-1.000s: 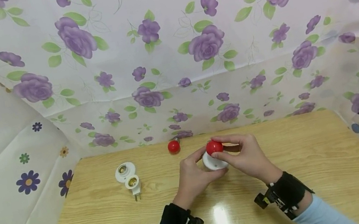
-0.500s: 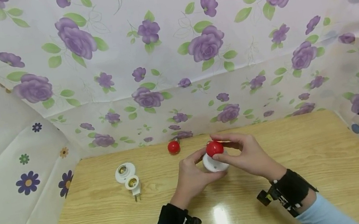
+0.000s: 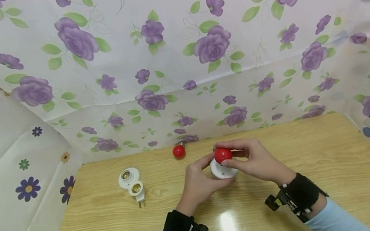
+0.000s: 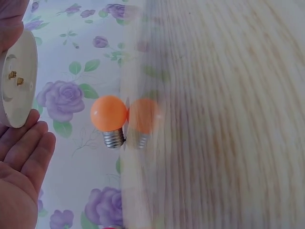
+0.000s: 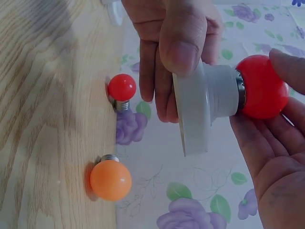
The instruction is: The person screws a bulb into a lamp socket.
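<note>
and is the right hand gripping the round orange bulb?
No, the right wrist view shows the right hand holding a round red bulb.

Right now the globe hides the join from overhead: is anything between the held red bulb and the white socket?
Nothing visible. In the right wrist view, the held red bulb sits with its metal collar at the mouth of the white socket, no object between. The right hand grips the bulb; the left hand holds the socket.

A round white socket (image 3: 132, 177) sits just beside a white plug-in socket (image 3: 140, 195) toward the left of the counter (image 3: 309, 168). A loose red bulb (image 3: 178, 152) and an orange bulb (image 5: 111, 180) lie near the back edge, before a purple-flowered cloth (image 3: 174, 53).
</note>
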A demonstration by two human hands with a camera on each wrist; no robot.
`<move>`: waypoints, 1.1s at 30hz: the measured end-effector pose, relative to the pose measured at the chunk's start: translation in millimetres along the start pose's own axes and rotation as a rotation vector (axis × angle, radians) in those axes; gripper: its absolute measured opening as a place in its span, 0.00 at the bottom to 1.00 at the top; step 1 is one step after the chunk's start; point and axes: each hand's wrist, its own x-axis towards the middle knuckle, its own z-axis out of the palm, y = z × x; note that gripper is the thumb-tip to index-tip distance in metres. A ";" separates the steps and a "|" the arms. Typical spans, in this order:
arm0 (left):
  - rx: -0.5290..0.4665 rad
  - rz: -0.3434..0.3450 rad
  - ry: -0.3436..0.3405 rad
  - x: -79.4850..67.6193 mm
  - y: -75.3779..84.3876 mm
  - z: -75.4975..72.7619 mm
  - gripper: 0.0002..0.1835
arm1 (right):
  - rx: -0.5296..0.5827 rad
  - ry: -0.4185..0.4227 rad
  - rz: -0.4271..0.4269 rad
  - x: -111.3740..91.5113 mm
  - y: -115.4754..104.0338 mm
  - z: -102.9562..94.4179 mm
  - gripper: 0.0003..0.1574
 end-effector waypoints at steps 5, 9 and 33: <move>0.018 0.015 0.017 0.0 -0.2 0.9 0.37 | 0.001 0.021 0.013 -0.4 -10.1 1.9 0.27; 0.010 0.017 0.032 0.0 0.9 1.6 0.37 | -0.007 0.048 0.031 -1.1 -21.8 4.5 0.27; 0.033 0.044 0.102 -0.4 2.5 2.4 0.34 | -0.043 0.214 -0.050 -0.4 -30.9 16.2 0.25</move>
